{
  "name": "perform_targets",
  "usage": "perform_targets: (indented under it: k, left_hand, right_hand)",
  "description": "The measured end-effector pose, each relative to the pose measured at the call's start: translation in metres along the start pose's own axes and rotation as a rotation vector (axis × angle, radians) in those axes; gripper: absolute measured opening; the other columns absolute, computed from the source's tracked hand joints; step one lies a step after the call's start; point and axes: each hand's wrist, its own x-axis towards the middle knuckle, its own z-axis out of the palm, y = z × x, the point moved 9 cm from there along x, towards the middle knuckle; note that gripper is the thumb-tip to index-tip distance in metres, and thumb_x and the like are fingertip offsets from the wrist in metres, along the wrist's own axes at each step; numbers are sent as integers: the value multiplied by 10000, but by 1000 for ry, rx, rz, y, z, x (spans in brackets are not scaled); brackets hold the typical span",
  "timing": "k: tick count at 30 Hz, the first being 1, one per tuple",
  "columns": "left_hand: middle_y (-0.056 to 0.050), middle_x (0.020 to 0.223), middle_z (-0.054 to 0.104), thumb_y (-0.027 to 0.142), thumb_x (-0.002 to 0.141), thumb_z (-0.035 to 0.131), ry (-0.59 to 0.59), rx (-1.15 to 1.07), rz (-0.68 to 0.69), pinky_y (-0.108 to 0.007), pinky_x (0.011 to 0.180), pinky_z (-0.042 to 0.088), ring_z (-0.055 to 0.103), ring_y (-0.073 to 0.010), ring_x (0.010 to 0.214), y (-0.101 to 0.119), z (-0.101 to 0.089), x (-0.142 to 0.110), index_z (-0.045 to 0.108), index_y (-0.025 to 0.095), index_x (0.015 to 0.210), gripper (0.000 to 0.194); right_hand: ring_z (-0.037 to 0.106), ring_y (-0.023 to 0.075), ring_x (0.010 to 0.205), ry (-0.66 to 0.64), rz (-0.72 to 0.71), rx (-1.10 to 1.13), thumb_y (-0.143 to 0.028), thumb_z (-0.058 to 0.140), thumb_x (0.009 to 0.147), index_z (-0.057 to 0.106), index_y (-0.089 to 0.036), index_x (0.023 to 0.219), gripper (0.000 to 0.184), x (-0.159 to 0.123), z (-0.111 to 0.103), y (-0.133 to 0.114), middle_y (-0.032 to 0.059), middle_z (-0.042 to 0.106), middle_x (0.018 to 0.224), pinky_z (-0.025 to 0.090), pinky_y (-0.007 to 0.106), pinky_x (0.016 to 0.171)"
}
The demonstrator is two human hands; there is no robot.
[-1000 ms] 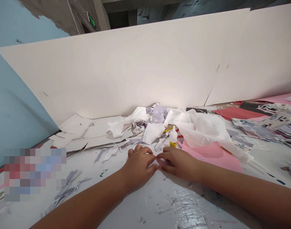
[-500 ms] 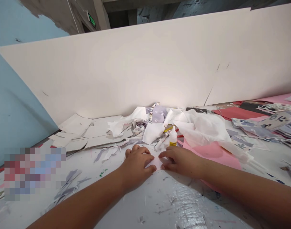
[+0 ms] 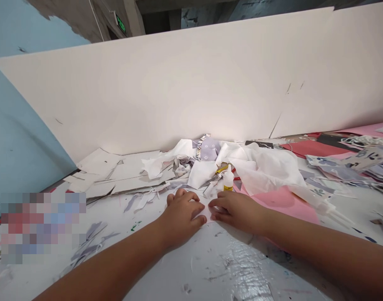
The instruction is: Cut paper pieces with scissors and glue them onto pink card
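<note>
A small pale pink piece of paper (image 3: 205, 216) lies on the white tabletop between my two hands, mostly covered by them. My left hand (image 3: 182, 213) has its thumb and forefinger curled together at the paper's left side. On the other side, my right hand (image 3: 238, 211) pinches at its right edge, fingertips facing those of the left. The fingertips of both hands are close together but apart. Just behind my right hand stands a white glue bottle (image 3: 228, 179) with a yellow label, its lower part hidden.
Behind the hands lie crumpled white cloth (image 3: 266, 165), a lavender patterned fabric piece (image 3: 209, 149) and grey cardboard sheets (image 3: 138, 169). Pink paper (image 3: 288, 200) extends under my right forearm. Scraps are piled at the right. A tall white board (image 3: 185, 92) closes off the back.
The view has shifted very slightly. Both hands keep nearly the same position at the pale pink paper, with their fingertips a touch closer together.
</note>
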Motion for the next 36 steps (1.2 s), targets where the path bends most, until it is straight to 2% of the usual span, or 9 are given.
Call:
perform_targets:
  k: [3,6,9,15,23,27,31,36]
  left_hand:
    - [-14,985,534,348,780,471,-35,-34,-23,-403,811,312,394,-222,935,-3,0,-2,642,258,795,194]
    - [-12,974,540,340,775,466,-33,-49,-43,-398,814,309,392,-220,918,-6,-2,-4,646,255,773,199]
    - [-8,967,545,348,757,478,-36,-47,-60,-392,812,305,394,-222,915,-10,-3,-4,642,249,739,193]
    - [-8,972,551,402,720,517,-87,-26,-87,-406,827,288,395,-246,944,-16,-4,-2,658,291,858,227]
    - [-22,908,555,417,717,517,-115,52,-61,-407,767,274,388,-253,928,-10,-12,-5,670,298,835,227]
    - [-20,880,552,436,729,499,-122,79,-46,-398,758,269,390,-238,908,-10,-13,-7,669,271,757,239]
    - [-16,877,557,441,724,513,-91,112,-33,-395,757,265,393,-232,900,-10,-14,-9,658,252,710,238]
    - [-20,901,576,326,778,462,19,112,25,-385,769,263,419,-208,885,-1,-18,-10,635,221,737,206]
  right_hand:
    - [571,199,756,-23,7,-23,-365,480,809,645,-254,908,222,-2,-2,2,43,602,800,364,257,591]
    - [579,209,754,-46,25,-38,-360,487,798,640,-259,943,233,-4,-3,5,51,619,827,360,254,564]
    - [583,214,769,-67,37,-36,-362,492,792,630,-264,973,248,-5,-3,8,54,634,855,376,260,582]
    - [583,237,844,-103,62,-4,-386,512,774,633,-251,950,253,-6,-6,12,53,653,927,405,286,633]
    - [590,253,843,-118,121,18,-348,542,747,644,-255,965,258,-8,-11,16,49,661,970,412,320,644]
    - [599,239,790,-133,135,28,-349,540,739,646,-268,924,228,-9,-10,20,30,673,911,402,304,612]
    - [592,208,674,-127,144,42,-365,521,748,637,-271,893,208,-13,-11,23,13,673,781,374,270,536]
    - [582,198,744,-41,71,20,-333,468,787,636,-239,882,215,-14,-16,15,30,665,859,378,265,593]
